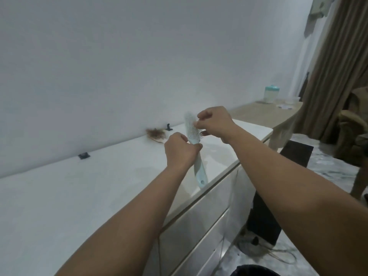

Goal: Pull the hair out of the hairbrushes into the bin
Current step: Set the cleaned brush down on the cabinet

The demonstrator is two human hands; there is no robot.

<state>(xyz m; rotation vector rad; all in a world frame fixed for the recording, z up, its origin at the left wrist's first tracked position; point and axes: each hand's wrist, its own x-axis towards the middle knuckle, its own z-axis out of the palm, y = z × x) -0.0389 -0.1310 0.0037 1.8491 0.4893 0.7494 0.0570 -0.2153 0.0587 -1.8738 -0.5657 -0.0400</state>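
A pale blue hairbrush (199, 168) is held upright over the white cabinet top, with my left hand (180, 150) wrapped around its neck. My right hand (214, 124) pinches at the bristles near the brush head, fingers closed on strands of hair there. A second brush (156, 134), wooden and matted with brown hair, lies on the cabinet top by the wall. The dark rim of a bin (254, 270) shows on the floor at the bottom edge.
The white cabinet top (79, 196) runs along the wall, with two small black objects (84, 155) on it. Beyond it a beige table (264, 112) carries a lidded jar (271, 94). A black box (264, 220) and cables sit on the floor; curtains hang at right.
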